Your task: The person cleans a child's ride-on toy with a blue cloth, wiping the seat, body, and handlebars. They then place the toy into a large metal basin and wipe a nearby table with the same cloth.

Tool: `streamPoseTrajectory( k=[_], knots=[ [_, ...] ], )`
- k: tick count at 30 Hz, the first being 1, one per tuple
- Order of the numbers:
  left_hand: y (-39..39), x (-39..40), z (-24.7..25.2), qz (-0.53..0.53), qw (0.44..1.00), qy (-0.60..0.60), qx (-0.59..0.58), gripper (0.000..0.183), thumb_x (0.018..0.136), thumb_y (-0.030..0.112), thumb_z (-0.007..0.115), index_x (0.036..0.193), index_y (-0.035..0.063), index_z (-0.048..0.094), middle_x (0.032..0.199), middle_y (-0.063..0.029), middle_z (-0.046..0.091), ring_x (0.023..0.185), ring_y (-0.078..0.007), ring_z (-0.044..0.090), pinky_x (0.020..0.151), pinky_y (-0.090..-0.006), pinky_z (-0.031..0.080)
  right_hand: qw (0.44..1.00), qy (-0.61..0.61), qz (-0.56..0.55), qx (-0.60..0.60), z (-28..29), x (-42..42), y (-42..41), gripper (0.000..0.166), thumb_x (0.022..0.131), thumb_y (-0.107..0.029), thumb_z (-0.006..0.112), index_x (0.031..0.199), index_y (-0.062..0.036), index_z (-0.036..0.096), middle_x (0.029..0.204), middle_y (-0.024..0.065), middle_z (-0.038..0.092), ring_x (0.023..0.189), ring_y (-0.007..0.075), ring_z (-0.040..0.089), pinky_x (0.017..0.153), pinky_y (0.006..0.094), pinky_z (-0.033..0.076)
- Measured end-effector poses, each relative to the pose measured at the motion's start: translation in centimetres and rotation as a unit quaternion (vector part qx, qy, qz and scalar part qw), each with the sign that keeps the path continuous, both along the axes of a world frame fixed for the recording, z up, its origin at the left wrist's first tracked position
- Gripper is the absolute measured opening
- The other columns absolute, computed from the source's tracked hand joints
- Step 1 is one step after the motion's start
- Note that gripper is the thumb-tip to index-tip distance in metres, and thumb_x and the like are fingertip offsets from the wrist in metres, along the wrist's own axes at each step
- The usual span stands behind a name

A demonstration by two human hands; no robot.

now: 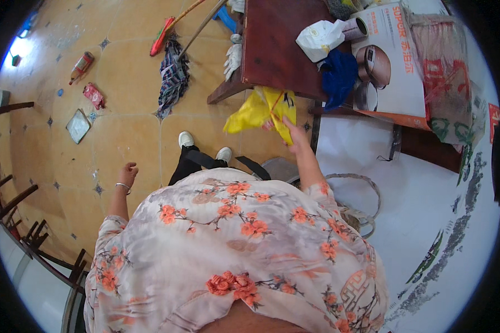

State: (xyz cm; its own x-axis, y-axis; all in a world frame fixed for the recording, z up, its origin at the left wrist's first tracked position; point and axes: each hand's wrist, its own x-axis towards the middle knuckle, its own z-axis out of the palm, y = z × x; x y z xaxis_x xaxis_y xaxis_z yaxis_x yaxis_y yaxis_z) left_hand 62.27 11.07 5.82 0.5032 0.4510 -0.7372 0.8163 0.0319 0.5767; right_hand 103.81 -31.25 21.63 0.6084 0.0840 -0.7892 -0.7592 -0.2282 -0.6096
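Note:
My right hand is shut on a crumpled yellow plastic bag, which hangs beside the near edge of a dark red wooden table. At my left side my left hand, with a bracelet on its wrist, hangs over the tiled floor with nothing in it, its fingers loosely curled. On the table lie a crumpled white bag, a dark cylinder beside it, a blue plastic bag and a printed rice cooker box.
On the floor lie a cloth mop head, a bottle, a red wrapper and a square pale packet. White gloves hang at the table's left edge. Dark wooden chairs stand far left.

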Motion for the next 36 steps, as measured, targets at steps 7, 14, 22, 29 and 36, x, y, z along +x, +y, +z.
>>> streamPoseTrajectory(
  k=[7,14,22,29,36],
  knots=[
    [-2.5,2.5,1.8,-0.048,0.999,-0.023,0.006,0.034,0.080,0.015,0.060,0.110,-0.0001,0.056,0.077,-0.0055,0.061,0.069,-0.0123,0.055,0.062,-0.0257,0.045,0.953,0.105,-0.136,0.249,0.6,-8.1,-14.4,0.045,0.085,-0.054,0.046,0.100,-0.0120,0.056,0.077,0.0021,0.056,0.055,0.0139,0.050,0.041,0.0254,0.037],
    [-12.8,19.7,16.6,-0.097,0.976,-0.134,-0.144,0.053,0.083,0.031,0.059,0.126,0.0037,0.042,0.096,-0.0047,0.060,0.088,-0.0113,0.055,0.070,-0.0224,0.044,0.888,0.190,-0.199,0.368,-0.4,-12.1,-8.8,0.056,0.084,-0.058,0.043,0.108,-0.0077,0.052,0.089,0.0105,0.058,0.080,0.0230,0.057,0.060,0.0358,0.049],
    [-18.4,24.8,17.1,-0.276,0.940,-0.150,-0.132,0.074,0.069,0.033,0.072,0.125,-0.0033,0.042,0.100,-0.0101,0.060,0.089,-0.0164,0.056,0.079,-0.0273,0.045,0.871,0.223,0.103,0.425,-4.0,-10.7,-3.0,0.049,0.088,-0.047,0.046,0.118,-0.0095,0.047,0.108,0.0101,0.054,0.100,0.0244,0.052,0.089,0.0407,0.040],
    [-13.9,18.2,23.6,-0.173,0.964,-0.200,-0.039,0.054,0.070,0.007,0.064,0.121,-0.0017,0.047,0.103,-0.0030,0.059,0.093,-0.0103,0.055,0.083,-0.0247,0.046,0.924,0.079,0.251,0.277,-1.3,-8.2,-0.1,0.066,0.082,-0.039,0.058,0.133,-0.0081,0.030,0.123,0.0103,0.045,0.115,0.0194,0.042,0.095,0.0403,0.032],
    [-12.1,12.1,24.9,-0.047,0.943,-0.300,-0.132,0.055,0.074,0.008,0.064,0.124,-0.0023,0.044,0.111,-0.0052,0.056,0.099,-0.0133,0.055,0.088,-0.0267,0.044,0.917,-0.017,0.269,0.294,-0.4,-8.3,7.7,0.048,0.082,-0.017,0.062,0.124,-0.0060,0.042,0.116,0.0047,0.053,0.106,0.0185,0.052,0.091,0.0324,0.041]
  ],
)
